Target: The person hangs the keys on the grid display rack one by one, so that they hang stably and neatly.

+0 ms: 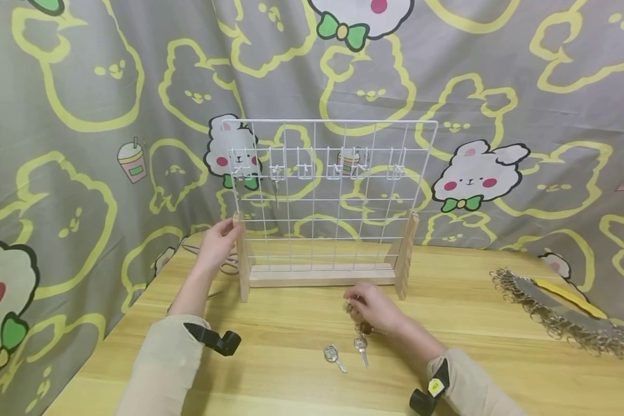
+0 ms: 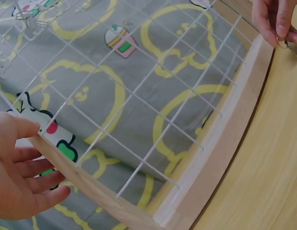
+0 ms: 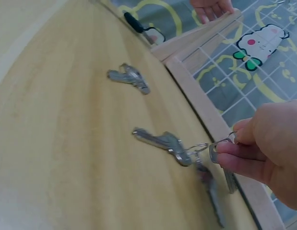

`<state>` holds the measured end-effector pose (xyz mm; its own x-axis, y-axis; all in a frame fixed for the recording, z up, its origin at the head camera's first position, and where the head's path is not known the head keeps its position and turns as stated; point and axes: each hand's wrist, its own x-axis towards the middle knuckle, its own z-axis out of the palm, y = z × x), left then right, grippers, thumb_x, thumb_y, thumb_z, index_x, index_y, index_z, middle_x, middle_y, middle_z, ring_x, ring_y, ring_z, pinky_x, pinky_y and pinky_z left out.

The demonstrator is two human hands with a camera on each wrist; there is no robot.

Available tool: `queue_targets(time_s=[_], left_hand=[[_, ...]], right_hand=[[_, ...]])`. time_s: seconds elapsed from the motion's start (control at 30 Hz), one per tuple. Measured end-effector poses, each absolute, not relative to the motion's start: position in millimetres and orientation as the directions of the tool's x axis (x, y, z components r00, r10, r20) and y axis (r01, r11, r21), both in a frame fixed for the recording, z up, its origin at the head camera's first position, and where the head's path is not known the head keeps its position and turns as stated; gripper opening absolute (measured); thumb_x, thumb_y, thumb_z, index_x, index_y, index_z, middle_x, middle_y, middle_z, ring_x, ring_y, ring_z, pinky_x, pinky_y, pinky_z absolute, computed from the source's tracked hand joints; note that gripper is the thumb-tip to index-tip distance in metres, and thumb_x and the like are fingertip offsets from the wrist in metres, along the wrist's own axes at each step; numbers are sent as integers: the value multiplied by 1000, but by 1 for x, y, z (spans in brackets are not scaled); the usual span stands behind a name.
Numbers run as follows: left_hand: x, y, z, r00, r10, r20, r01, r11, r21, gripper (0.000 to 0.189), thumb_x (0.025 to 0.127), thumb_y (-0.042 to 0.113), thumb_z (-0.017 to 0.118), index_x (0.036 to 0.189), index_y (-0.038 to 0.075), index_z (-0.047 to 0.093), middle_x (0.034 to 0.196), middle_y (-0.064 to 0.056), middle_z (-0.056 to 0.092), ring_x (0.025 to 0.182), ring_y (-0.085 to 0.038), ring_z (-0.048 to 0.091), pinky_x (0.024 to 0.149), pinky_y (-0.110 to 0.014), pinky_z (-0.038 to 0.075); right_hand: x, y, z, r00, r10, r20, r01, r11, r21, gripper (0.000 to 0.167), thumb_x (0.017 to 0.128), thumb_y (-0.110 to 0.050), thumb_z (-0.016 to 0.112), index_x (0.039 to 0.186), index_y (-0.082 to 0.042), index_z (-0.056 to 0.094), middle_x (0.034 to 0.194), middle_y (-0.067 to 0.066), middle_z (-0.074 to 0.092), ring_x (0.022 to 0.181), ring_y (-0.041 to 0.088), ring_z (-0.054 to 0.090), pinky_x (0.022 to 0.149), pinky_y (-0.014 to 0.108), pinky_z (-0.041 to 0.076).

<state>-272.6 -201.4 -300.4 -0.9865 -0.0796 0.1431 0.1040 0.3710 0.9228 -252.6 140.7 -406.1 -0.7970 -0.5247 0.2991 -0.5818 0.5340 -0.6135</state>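
The left hand [image 1: 221,240] grips the top of the left wooden post [image 2: 98,191] of a white wire grid rack [image 1: 329,219], thumb on one side and fingers on the other. Low in front of the rack's base, the right hand [image 3: 270,151] pinches a small metal ring with a silver key [image 3: 228,178] on it. Close below these fingers are a silver key [image 3: 160,142] on the table and another key [image 3: 213,194], blurred; whether they touch the held one I cannot tell. Apart from them lies a key with a ring [image 1: 334,356].
White hooks [image 1: 305,169] hang in a row on the grid, and a key [image 1: 276,190] dangles from one at the left. Scissors [image 1: 230,264] lie behind the left hand. At the right is a strip of many metal rings [image 1: 543,312] with a yellow piece [image 1: 569,296]. A patterned curtain [image 1: 478,46] stands behind.
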Motion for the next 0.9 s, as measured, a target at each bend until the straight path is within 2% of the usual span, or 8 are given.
queue_targets(time_s=[0.13,0.3,0.53,0.9], left_hand=[[-273,-201,-297,-985,-88,147,105,364,925,58,99,28,43,145,0,21,148,-19,26,134,-31,28,105,-42,34],[-276,-202,-297,-985,-93,148,108,345,932,59,99,30,43,146,3,21,150,-16,24,135,-29,26,105,-41,34],[-279,-200,-297,-979,-115,170,132,282,950,54,99,25,45,146,8,26,149,-12,28,134,-26,30,104,-39,36],[-278,-201,-294,-982,-107,155,128,227,965,53,98,20,46,145,4,27,147,-16,29,130,-30,35,102,-43,38]], right_hand=[[-254,142,-398,-807,-503,311,-575,545,-610,17,82,8,58,97,6,65,86,7,61,70,11,57,62,20,52],[-258,140,-388,-794,-497,351,-602,561,-568,18,77,7,59,92,4,67,81,3,60,72,12,54,63,21,50],[-259,137,-373,-804,-494,331,-577,516,-633,11,84,6,59,93,7,65,81,6,60,65,9,59,57,19,53],[-265,133,-339,-812,-473,343,-559,461,-689,9,87,2,59,93,4,65,79,4,61,67,14,61,61,29,56]])
